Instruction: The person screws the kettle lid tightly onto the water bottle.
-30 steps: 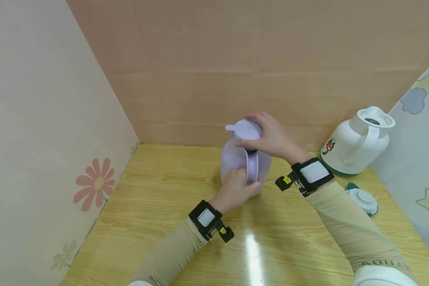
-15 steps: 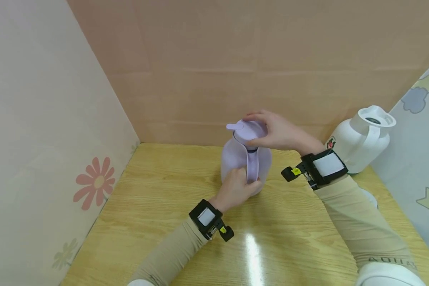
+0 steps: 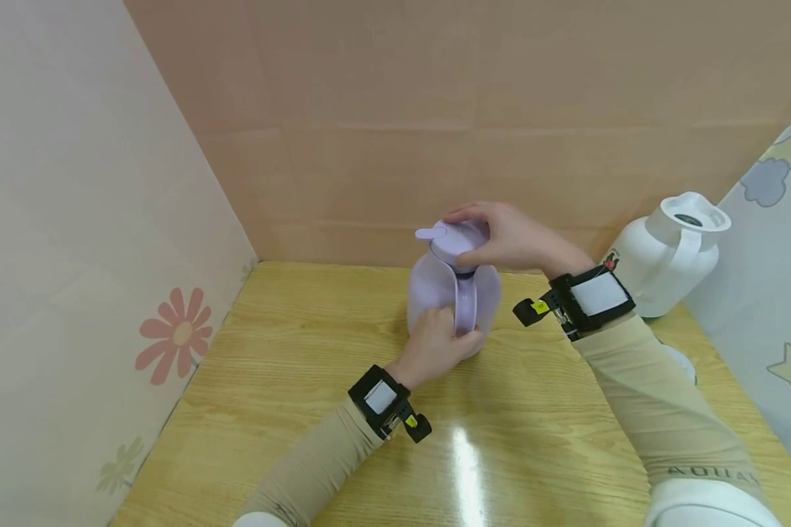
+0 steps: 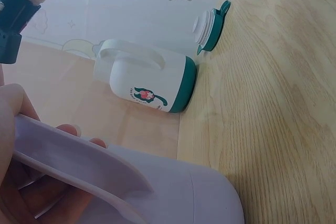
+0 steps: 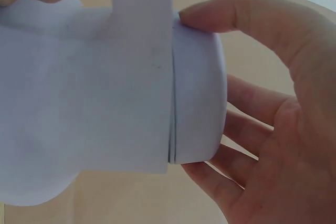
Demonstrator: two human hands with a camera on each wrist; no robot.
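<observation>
— Near the back edge of the table point(image 3: 290, 410), about the middle, we have the lilac jug point(image 3: 435, 296) standing upright. Our left hand point(image 3: 435, 348) is curled round its handle point(image 3: 464, 311) and holds it steady.

— And our right hand point(image 3: 510, 238)?

— It is over the lid point(image 3: 458, 238): thumb on the near side, fingers wrapped round the far side, so it grips the rim. We judge that we are at the step of turning the lid. From the wrist view we cannot tell if it goes tighter or looser; only a thin seam shows under it.

— What does the next move ask?

— A firm grip on the handle, so the jug does not turn with the lid, and a new grip when the wrist reaches its limit.

— Anything else nearby?

— By the right edge, the white jug point(image 3: 662, 260) stands open, and its loose lid point(image 4: 210, 24) lies on the table in front of it, well apart from ours.
</observation>
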